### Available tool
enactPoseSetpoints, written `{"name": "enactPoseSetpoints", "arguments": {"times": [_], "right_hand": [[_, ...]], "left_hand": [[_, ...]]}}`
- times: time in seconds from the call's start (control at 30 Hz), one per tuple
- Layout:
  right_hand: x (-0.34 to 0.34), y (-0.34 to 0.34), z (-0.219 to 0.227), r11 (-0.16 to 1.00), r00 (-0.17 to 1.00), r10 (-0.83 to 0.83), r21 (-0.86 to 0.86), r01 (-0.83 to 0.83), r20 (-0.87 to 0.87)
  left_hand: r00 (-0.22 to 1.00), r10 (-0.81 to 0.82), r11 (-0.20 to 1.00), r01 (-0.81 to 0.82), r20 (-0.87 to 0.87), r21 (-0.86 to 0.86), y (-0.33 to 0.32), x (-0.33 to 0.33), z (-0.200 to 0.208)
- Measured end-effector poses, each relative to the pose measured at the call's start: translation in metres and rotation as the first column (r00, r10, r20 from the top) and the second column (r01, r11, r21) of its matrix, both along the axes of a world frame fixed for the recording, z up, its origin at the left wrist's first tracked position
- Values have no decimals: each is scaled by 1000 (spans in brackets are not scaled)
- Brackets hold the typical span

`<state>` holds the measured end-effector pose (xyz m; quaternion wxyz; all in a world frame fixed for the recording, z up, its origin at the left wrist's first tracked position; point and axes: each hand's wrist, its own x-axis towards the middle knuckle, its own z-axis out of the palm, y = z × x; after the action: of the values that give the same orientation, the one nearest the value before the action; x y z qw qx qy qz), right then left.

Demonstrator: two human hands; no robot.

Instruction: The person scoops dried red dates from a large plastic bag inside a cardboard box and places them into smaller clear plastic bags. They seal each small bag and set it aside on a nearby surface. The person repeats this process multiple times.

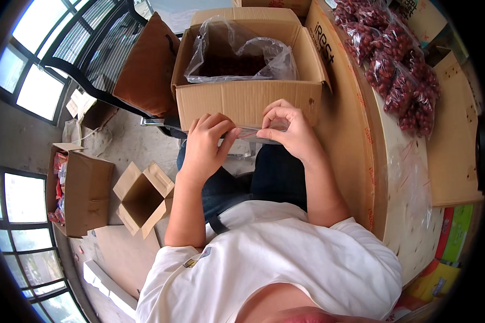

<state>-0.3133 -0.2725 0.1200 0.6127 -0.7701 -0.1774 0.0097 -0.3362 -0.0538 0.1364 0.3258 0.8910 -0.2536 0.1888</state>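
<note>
My left hand (205,145) and my right hand (292,130) each pinch one end of the top edge of a clear plastic bag (248,134). Between the fingertips the bag's edge is stretched sideways, and it has a reddish line along it. How much of the bag hangs below I cannot make out. Just beyond my hands stands an open cardboard box (248,102), its flaps up. A clear plastic liner (275,51) spills over the inside of that box, and dark red contents (234,65), too dim to name, lie within it.
Several clear bags of dark red round items (396,59) lie on the pale wooden surface (409,242) at my right, near loose clear bags (412,172). A brown cushion (145,67) leans on a chair at the left. An open carton (143,202) and a filled carton (89,185) stand on the floor.
</note>
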Motion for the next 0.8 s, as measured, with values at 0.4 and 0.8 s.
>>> {"name": "enactPoseSetpoints", "arguments": {"times": [0.4,0.8], "right_hand": [[6,-22,21,31,886,447,988,-151,122],[10,-19,15,102,880,452,971,-216,148]], "left_hand": [[984,-11,968,-34,-176,-251,-2,7,-16],[976,-31,958,-33,-216,-285,-5,10,-15]]}}
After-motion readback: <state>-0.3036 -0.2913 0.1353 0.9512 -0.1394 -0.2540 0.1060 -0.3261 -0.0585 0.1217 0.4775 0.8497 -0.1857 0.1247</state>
